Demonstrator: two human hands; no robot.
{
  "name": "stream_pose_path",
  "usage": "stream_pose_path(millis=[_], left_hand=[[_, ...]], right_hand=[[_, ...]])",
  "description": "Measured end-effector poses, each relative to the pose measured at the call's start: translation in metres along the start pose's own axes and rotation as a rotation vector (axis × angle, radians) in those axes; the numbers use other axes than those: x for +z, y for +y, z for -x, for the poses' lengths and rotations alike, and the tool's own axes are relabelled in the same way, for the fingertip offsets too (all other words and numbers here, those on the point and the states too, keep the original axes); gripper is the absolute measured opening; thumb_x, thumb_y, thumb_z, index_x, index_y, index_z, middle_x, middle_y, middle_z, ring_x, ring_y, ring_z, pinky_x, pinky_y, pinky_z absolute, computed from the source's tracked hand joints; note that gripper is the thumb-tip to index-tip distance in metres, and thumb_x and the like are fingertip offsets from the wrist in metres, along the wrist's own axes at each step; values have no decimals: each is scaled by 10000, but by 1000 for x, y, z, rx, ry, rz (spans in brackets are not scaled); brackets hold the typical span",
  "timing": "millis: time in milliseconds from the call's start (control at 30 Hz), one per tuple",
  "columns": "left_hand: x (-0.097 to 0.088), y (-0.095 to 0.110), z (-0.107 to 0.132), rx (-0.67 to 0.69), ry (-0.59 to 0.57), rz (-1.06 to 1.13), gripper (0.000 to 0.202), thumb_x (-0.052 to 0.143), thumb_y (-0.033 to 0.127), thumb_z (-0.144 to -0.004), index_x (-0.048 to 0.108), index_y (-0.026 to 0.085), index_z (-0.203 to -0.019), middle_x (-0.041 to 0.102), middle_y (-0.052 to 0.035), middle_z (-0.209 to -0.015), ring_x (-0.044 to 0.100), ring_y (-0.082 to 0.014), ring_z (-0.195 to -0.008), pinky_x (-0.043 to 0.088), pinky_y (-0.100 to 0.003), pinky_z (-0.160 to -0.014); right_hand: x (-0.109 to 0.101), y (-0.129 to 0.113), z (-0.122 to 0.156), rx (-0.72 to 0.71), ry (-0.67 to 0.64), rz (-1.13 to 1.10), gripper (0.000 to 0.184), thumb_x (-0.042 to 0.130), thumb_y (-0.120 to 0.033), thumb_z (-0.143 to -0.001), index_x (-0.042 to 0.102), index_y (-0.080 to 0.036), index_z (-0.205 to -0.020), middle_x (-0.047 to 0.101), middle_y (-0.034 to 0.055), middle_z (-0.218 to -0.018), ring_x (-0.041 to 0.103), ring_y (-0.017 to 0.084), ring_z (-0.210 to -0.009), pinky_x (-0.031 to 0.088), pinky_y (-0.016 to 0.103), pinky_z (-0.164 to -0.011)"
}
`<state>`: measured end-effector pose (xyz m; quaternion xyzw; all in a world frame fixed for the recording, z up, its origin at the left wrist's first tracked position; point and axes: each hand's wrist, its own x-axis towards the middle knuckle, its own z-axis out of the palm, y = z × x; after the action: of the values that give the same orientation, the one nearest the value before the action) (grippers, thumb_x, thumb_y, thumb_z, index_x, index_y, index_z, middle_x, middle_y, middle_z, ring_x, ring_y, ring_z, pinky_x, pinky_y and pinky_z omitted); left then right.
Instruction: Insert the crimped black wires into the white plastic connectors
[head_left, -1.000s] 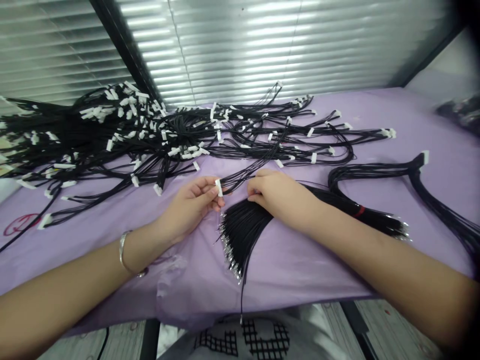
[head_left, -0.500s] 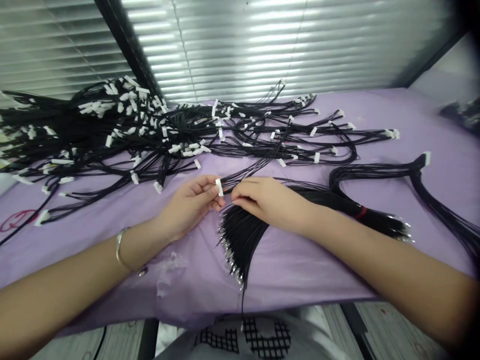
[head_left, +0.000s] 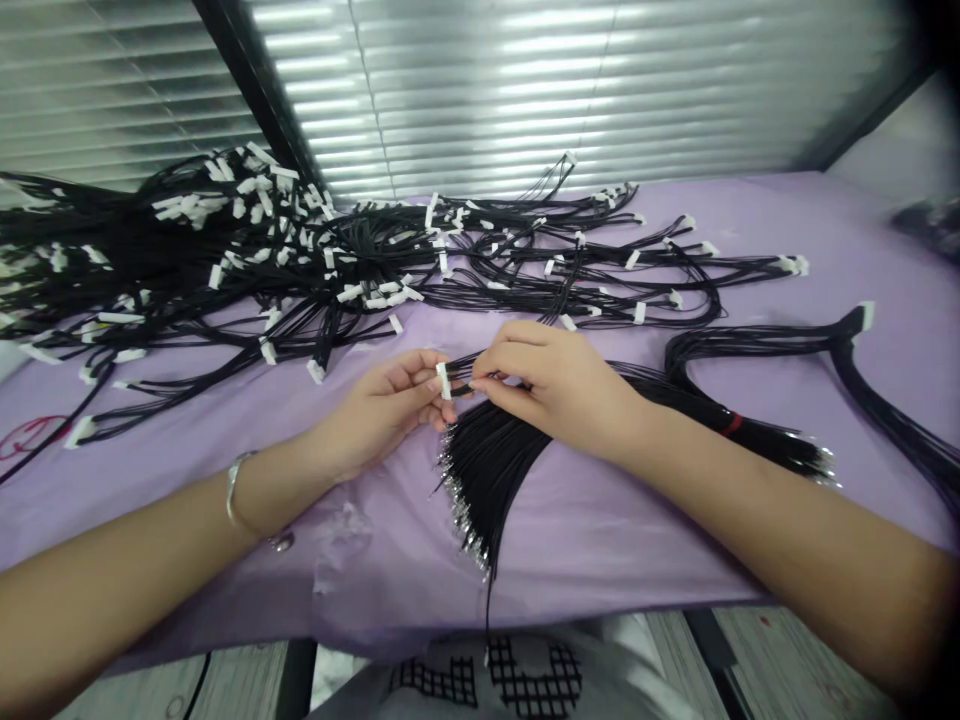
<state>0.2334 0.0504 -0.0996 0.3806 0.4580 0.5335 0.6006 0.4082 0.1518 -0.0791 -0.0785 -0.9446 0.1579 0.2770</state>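
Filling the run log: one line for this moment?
left hand: pinches white connector | right hand: pinches black wire at connector | loose wire bundle below

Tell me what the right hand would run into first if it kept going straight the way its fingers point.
The right hand points left, toward the small white connector pinched in the left hand. That connector comes first, almost touching already; the left hand's fingers sit right behind it. Depth is hard to judge.

Left side of the wire pile runs off the frame. Dark blurry thing at far right, can't tell what. Connector slots too tiny to read; right hand covers the bundle middle.
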Motion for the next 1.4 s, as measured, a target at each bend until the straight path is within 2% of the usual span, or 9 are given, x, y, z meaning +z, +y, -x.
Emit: stream_pose_path(millis=[133,233,567,800,967,1100,1200,1267,1400], left_hand=[[1,1,0,-9,-18,-40,159,575,159,-851,560,95,-996,642,-42,-666,586,-104,-598,463,-197,-588],[1,2,0,-8,-17,-40,184,585,160,-845,551,92,-1012,654,-45,-667,600,-108,-602,468,-195,-582],[1,2,0,-19,-24,-63,174,578,170,-851,547,89,-1002,663,-48,-674,605,-98,-605,480,-182,-585],[-5,-4,0,14,-68,-188,153,572,213,-871,571,119,-992,674,-44,-737,627,-105,-650,506,-210,-626],[-1,-1,0,-15,-43,-169,175,614,240,-842,584,106,-949,667,-54,-732,636,-120,-643,517,-224,-624],[4,2,-1,-11,114,-3,114,605,141,-825,575,96,-925,642,-33,-699,622,-100,-611,513,-198,-608],[4,3,-2,-25,184,96,101,601,70,-797,575,96,-891,638,-26,-725,629,-95,-620,514,-189,-612],[4,3,-2,-23,180,102,94,603,68,-797,578,94,-884,634,-25,-716,629,-98,-617,515,-191,-609],[5,3,-1,-30,181,81,80,591,69,-808,578,89,-885,624,-18,-682,621,-97,-596,514,-191,-595]], right_hand=[[1,-3,-1,125,48,28,124,524,-152,-850,615,-92,-791,581,49,-738,520,123,-697,408,235,-651],[1,-4,-2,197,20,-1,116,527,-139,-835,616,-96,-773,583,45,-734,516,117,-682,400,229,-642],[1,-2,-2,217,-47,-79,116,529,-104,-779,601,-118,-689,568,14,-672,485,93,-633,352,208,-608],[4,-2,-4,282,-113,-86,166,504,-160,-844,588,-125,-706,591,28,-702,510,112,-669,366,231,-641],[3,-5,-4,236,-107,1,172,482,-176,-874,591,-130,-749,593,58,-769,521,150,-741,400,276,-707],[-1,-14,-1,94,10,200,134,502,-187,-868,616,-117,-854,575,121,-942,501,214,-898,409,347,-803],[2,-15,2,53,-223,172,139,517,-185,-872,638,-115,-876,590,95,-896,526,202,-867,422,338,-799],[7,-13,3,95,-355,111,133,551,-195,-862,651,-113,-894,599,88,-898,542,196,-873,425,333,-812],[13,-7,2,209,-377,-25,61,607,-167,-825,650,-135,-855,600,60,-901,540,174,-885,410,305,-816]])
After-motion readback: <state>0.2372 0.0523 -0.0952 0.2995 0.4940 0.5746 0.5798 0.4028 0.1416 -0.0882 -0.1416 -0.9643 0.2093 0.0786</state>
